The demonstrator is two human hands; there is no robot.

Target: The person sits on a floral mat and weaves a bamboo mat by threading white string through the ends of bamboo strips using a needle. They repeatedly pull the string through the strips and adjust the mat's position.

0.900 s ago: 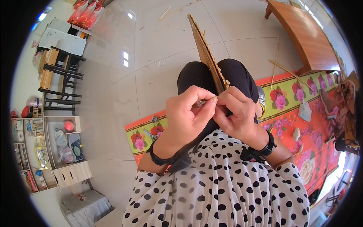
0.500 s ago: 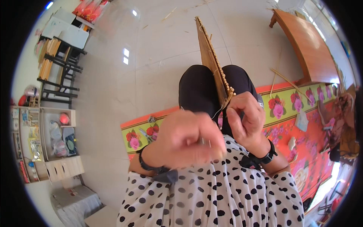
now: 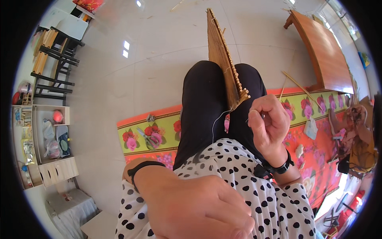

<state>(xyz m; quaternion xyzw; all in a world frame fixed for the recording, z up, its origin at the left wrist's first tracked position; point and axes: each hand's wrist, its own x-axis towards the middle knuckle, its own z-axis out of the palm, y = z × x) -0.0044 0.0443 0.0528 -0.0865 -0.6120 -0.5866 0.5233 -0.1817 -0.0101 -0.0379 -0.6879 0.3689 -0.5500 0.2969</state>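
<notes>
A panel of thin straw-coloured stalks (image 3: 225, 55) stands on edge between my knees, its row of cut ends facing up. From its near end a white thread (image 3: 213, 124) hangs in a curve down to my dotted shirt. My left hand (image 3: 199, 207) is close in front of my body, its fingers curled; what they hold, if anything, is hidden. To the right of the panel's near end and apart from it, my right hand (image 3: 270, 123) is raised with thumb and forefinger pinched. Something thin may be at the fingertips, too small to name.
Scissors (image 3: 148, 139) lie on the flowered mat (image 3: 159, 119) to the left. Loose stalks (image 3: 303, 89) lie near the low wooden table (image 3: 318, 51) at right. A white piece (image 3: 310, 128) rests on the mat. Shelves (image 3: 51, 139) and stacked folding furniture (image 3: 55, 55) line the left.
My left hand has come down and closer to my body, away from the right hand. The right hand has shifted slightly right, away from the panel. More of the thread shows.
</notes>
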